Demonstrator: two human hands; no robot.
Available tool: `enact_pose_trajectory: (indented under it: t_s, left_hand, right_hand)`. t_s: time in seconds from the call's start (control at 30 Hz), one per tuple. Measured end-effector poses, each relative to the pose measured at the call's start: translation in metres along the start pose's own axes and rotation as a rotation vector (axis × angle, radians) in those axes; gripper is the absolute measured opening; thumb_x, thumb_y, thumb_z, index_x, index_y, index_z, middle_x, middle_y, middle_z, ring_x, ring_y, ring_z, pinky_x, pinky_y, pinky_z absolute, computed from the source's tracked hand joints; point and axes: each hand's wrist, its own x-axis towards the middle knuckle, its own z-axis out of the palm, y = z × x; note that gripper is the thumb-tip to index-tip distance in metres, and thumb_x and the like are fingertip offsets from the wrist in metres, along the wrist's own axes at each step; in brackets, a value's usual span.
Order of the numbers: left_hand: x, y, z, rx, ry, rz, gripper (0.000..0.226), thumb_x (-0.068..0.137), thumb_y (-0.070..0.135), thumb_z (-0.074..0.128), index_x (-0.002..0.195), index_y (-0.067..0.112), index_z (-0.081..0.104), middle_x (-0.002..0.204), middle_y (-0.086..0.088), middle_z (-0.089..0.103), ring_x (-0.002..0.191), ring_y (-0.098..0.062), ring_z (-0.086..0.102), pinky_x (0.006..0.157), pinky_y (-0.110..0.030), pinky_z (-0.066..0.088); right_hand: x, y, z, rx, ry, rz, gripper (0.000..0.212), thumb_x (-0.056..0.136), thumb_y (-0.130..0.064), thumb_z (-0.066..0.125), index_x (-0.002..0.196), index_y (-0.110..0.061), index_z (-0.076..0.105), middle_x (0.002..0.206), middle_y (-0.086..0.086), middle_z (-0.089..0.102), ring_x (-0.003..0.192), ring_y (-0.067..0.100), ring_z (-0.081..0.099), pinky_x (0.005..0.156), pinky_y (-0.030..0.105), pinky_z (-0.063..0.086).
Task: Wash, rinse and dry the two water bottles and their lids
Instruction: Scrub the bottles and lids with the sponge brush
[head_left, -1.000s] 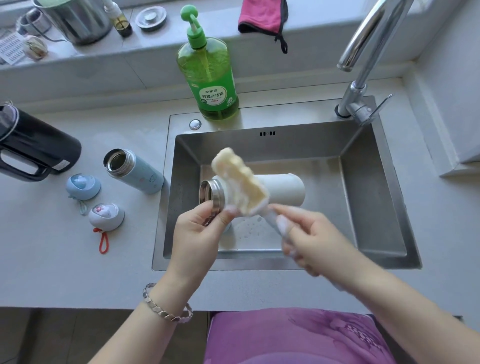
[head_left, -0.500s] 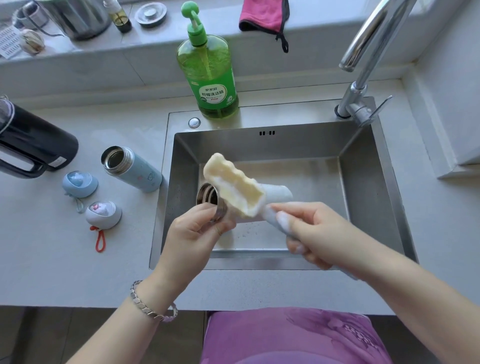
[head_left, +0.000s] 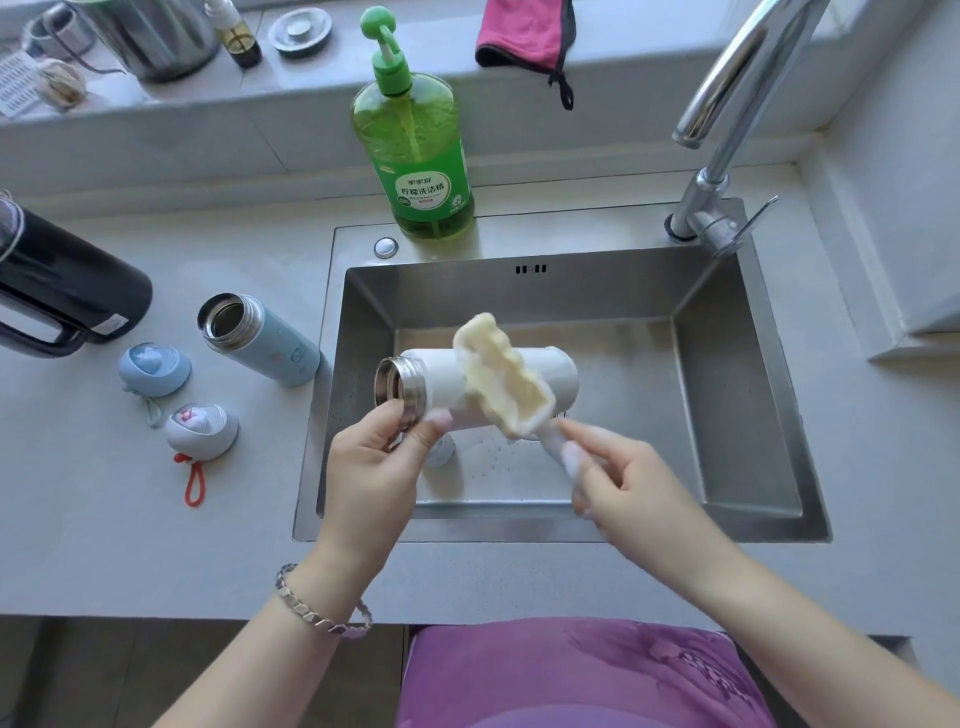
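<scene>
As fingers grip it, the white bottle lies sideways — steel-mouthed.

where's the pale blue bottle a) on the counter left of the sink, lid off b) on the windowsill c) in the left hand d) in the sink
a: the pale blue bottle sits open-mouthed on the counter beside the sink; the left hand holds the white bottle, the right hand the sponge brush.

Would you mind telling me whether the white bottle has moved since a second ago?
Yes: the white bottle has shifted left, and its open mouth is now closer to the left wall of the sink.
</scene>
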Motion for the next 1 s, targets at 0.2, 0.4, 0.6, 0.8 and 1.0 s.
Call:
enact_pose_trajectory:
  t_s: [0.2,0.4,0.6,0.8,1.0]
  left_hand:
    - [0.006,0.003,-0.002,-0.074,0.027,-0.039,0.007,0.073,0.030,0.069,0.075,0.031,0.075,0.078,-0.003,0.070,0.081,-0.022,0.061,0.083,-0.042,0.050]
    - [0.004,0.011,0.003,-0.092,0.022,-0.066,0.010,0.074,0.028,0.066,0.075,0.033,0.075,0.082,-0.005,0.069,0.083,-0.024,0.061,0.086,-0.051,0.050]
    - [0.002,0.007,0.000,0.049,-0.137,0.075,0.036,0.076,0.033,0.070,0.072,-0.002,0.063,0.076,-0.016,0.058,0.073,-0.025,0.051,0.073,-0.037,0.043]
    - [0.004,0.017,-0.007,0.065,-0.313,0.159,0.014,0.076,0.033,0.065,0.087,0.028,0.071,0.094,-0.012,0.067,0.085,-0.027,0.063,0.076,-0.036,0.052]
    - [0.018,0.030,-0.013,0.049,-0.319,-0.239,0.024,0.071,0.022,0.077,0.093,0.013,0.074,0.095,-0.013,0.072,0.095,-0.028,0.067,0.084,-0.035,0.056]
  right_hand:
    - [0.011,0.013,-0.013,-0.061,0.144,-0.012,0.030,0.097,-0.017,0.042,0.110,-0.038,0.058,0.056,-0.006,0.042,0.051,0.009,0.039,0.045,0.014,0.030]
    - [0.016,0.022,-0.017,-0.094,0.211,0.022,0.035,0.097,-0.019,0.042,0.128,-0.030,0.053,0.056,-0.005,0.044,0.052,0.010,0.041,0.051,0.019,0.035]
    - [0.028,0.003,-0.025,0.312,0.204,0.177,0.017,0.098,-0.026,0.041,0.108,-0.018,0.052,0.077,0.016,0.062,0.026,0.003,0.020,0.031,0.011,0.016]
    - [0.040,0.006,-0.043,0.538,-0.049,0.397,0.042,0.069,-0.060,0.057,0.087,-0.023,0.051,0.062,-0.001,0.046,0.035,0.004,0.012,0.033,0.013,0.010]
    - [0.042,0.014,-0.041,0.530,0.008,0.247,0.045,0.066,-0.046,0.070,0.101,-0.022,0.057,0.063,-0.003,0.043,0.040,0.007,0.016,0.036,0.016,0.014]
